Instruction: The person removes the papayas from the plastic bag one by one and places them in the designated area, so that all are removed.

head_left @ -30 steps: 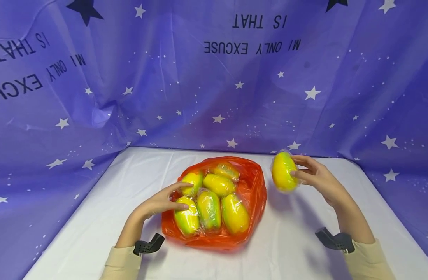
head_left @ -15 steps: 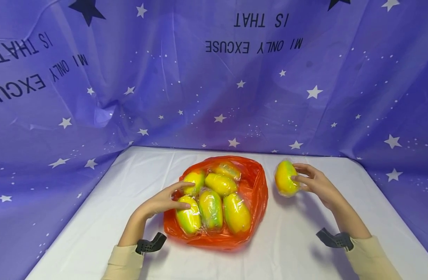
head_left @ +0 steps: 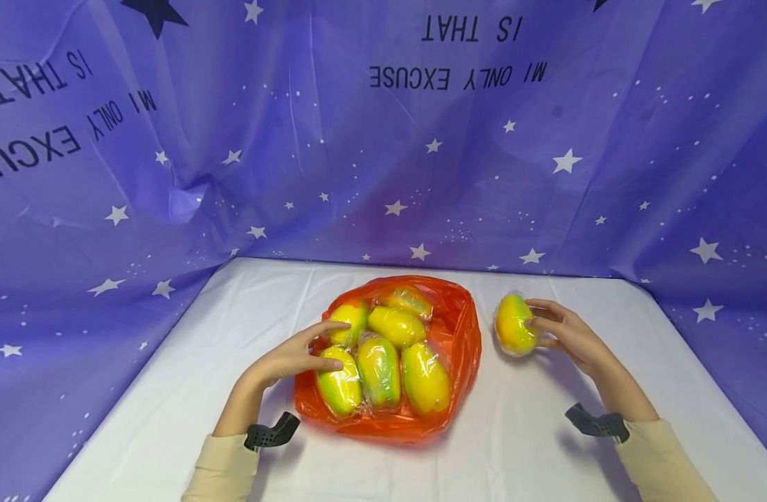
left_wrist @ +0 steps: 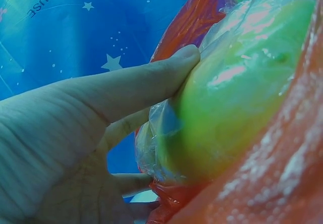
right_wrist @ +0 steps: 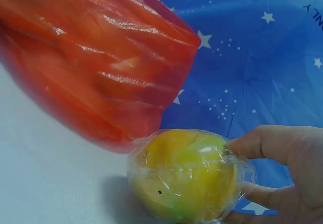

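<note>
A yellow-green mango (head_left: 515, 325) in clear plastic wrap sits on the white table, right of the red plastic bag (head_left: 468, 335). My right hand (head_left: 572, 338) holds this mango from its right side, thumb and fingers around its edge, as the right wrist view also shows. Inside the open bag lie several more wrapped mangoes (head_left: 378, 373). My left hand (head_left: 289, 357) rests at the bag's left side with thumb and index finger spread. In the left wrist view, its thumb (left_wrist: 171, 67) touches a wrapped mango (left_wrist: 237, 98); the other fingers are partly hidden.
A white cloth covers the table (head_left: 515, 446). A purple curtain (head_left: 333, 139) with stars and lettering stands behind and along both sides. Each wrist wears a black mount (head_left: 273, 432).
My right hand has lowered the mango toward me and slightly right; it now rests on the table. The left hand has stayed at the bag. The head view has shifted slightly.
</note>
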